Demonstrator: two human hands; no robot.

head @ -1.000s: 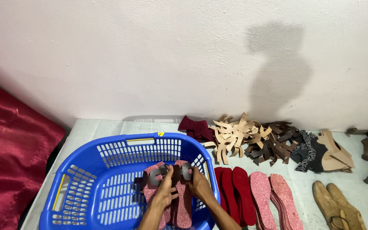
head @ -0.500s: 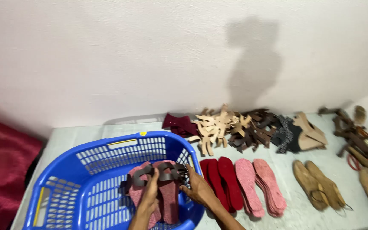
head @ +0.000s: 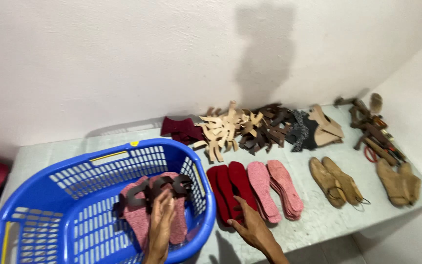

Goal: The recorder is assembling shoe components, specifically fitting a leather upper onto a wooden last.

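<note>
Left hand (head: pixel 161 222): fingers closed over the pink soles with dark straps (head: pixel 155 208), held inside the blue basket (head: pixel 35 195).
Right hand (head: pixel 251 226): spread flat and holding nothing, fingertips just beside the red soles (head: pixel 230 188) on the grey table (head: pixel 318 222).
Doing it well: keep the pair pinched flat so the straps do not snag the basket wall (its slots look likely to catch them).
Nearby: pink soles (head: pixel 274 188), well clear.

Both hands (head: pixel 161 222) are bare (no gloves, rings or sleeves showing).
</note>
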